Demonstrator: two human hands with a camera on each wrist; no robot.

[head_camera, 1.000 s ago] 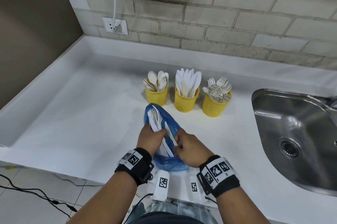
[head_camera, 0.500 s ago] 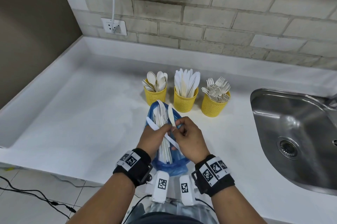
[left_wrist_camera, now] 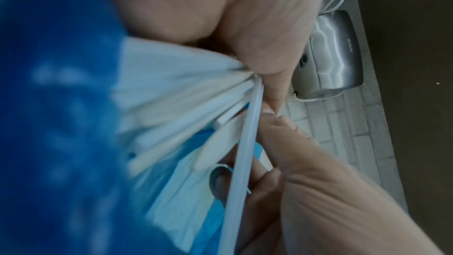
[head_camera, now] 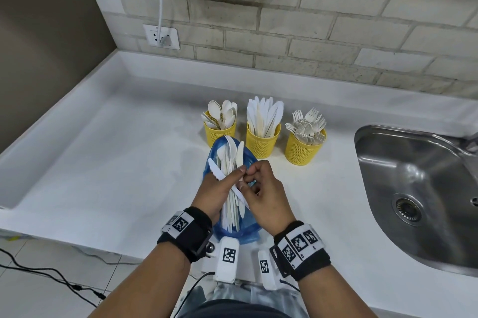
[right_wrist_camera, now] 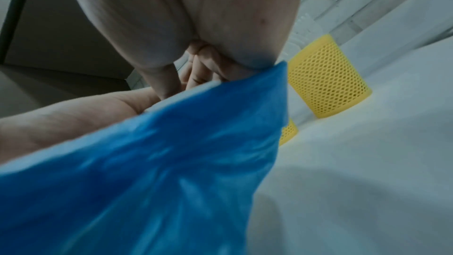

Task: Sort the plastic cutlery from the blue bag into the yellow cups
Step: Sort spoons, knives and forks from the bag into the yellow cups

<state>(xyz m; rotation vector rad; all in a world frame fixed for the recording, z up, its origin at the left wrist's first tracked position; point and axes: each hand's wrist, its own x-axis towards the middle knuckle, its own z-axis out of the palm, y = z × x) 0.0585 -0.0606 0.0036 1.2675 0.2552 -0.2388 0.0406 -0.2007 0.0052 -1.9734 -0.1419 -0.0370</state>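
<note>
over the blue bag (head_camera: pixel 234 231) at the near counter edge, the left hand (head_camera: pixel 219 188) clasps a cutlery bundle (head_camera: pixel 230 159) while the right hand (head_camera: pixel 261 188) pinches one knife (head_camera: pixel 241 194) crossing it, so sorting is midway and next, i judge, comes freeing it for the middle yellow cup (head_camera: pixel 262 143).

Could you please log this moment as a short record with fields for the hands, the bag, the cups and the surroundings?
left hand: left hand grips a bundle of white cutlery over the blue bag
right hand: right hand pinches one white knife that lies across the bundle
cups: spoon cup, knife cup, fork cup, in a row behind the bag, all upright
surface: white counter
right of cups: steel sink
wall: socket with a plugged-in cable
</note>
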